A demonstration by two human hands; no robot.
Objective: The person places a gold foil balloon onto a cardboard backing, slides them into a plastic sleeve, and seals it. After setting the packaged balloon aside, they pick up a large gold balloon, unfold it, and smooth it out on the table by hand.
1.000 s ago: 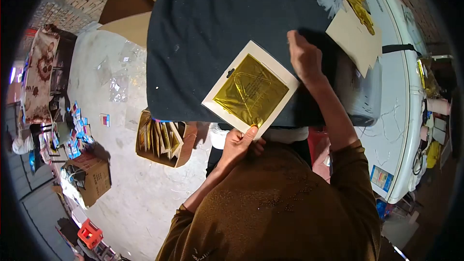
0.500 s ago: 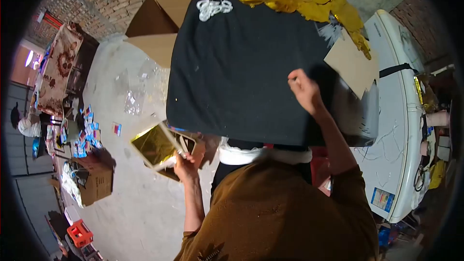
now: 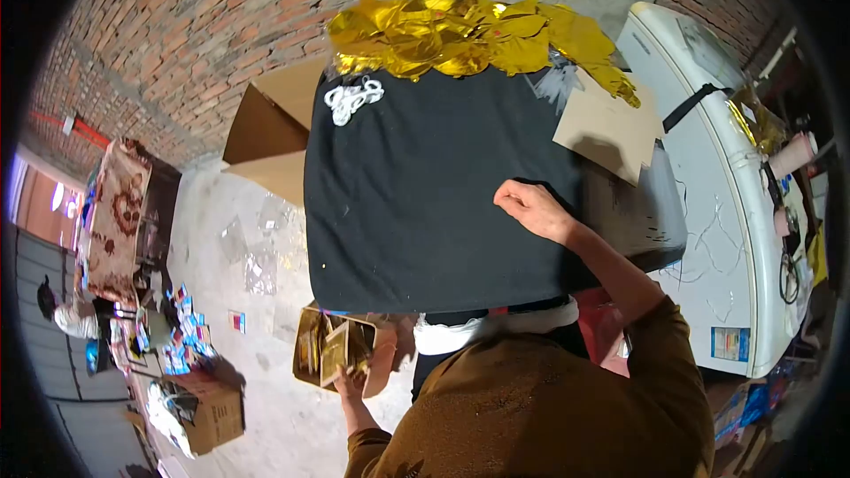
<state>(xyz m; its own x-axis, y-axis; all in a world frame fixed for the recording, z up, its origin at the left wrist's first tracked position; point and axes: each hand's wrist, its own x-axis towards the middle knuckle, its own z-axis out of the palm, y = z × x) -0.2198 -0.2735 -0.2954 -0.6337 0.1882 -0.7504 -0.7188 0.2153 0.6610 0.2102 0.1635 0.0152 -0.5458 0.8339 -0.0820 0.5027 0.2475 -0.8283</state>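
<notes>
1. My left hand (image 3: 351,381) is down at the carton (image 3: 382,361), beside the near left corner of the table (image 3: 425,212). Its fingers grasp the near edge of a pale-edged gold card (image 3: 335,351), which sits within the carton's opening; other cards (image 3: 307,347) stand just left of it.
2. I judge this to be the putting-in step, with the card nearly placed. Whether its lower edge touches the bottom, I cannot tell.
3. My right hand (image 3: 534,212) is over the black cloth, fingers curled in, with nothing visible in its grasp.
4. Beyond that hand and to its right lie tan card sheets (image 3: 609,128); farther ahead is the gold foil (image 3: 443,40).
5. The next move calls for lining the card up with its neighbours, then loosening my left fingers without bending its edge.
</notes>
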